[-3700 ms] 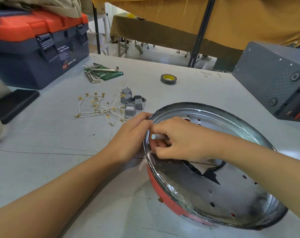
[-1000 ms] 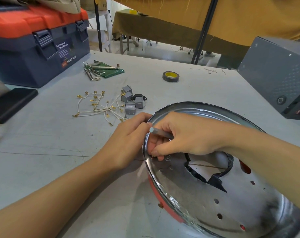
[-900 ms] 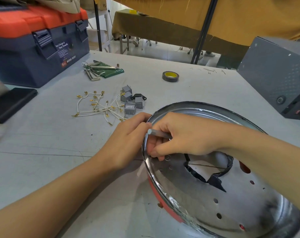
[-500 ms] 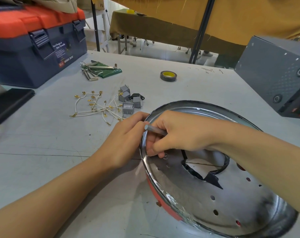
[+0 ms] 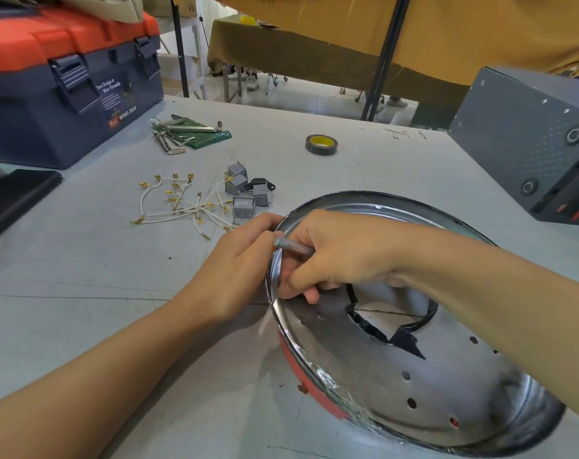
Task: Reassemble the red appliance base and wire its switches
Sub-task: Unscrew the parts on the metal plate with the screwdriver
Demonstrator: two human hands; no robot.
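Note:
The red appliance base lies tilted on the table, its shiny perforated metal plate facing up with a ragged central hole. My right hand grips a grey hex key over the plate's left edge, fingertips pressed down near the small holes. My left hand holds the base's left rim from outside, fingers curled onto it. Several grey switches and white wires with gold terminals lie on the table beyond my left hand.
A blue and orange toolbox stands at the back left, hex keys with a green pouch before it. A tape roll lies at the back middle. A grey metal box sits at right, a black device at left.
Both hands stay at the base's left rim. The hex key in my right hand has tilted slightly, as my fingers work it. The view shifted a little.

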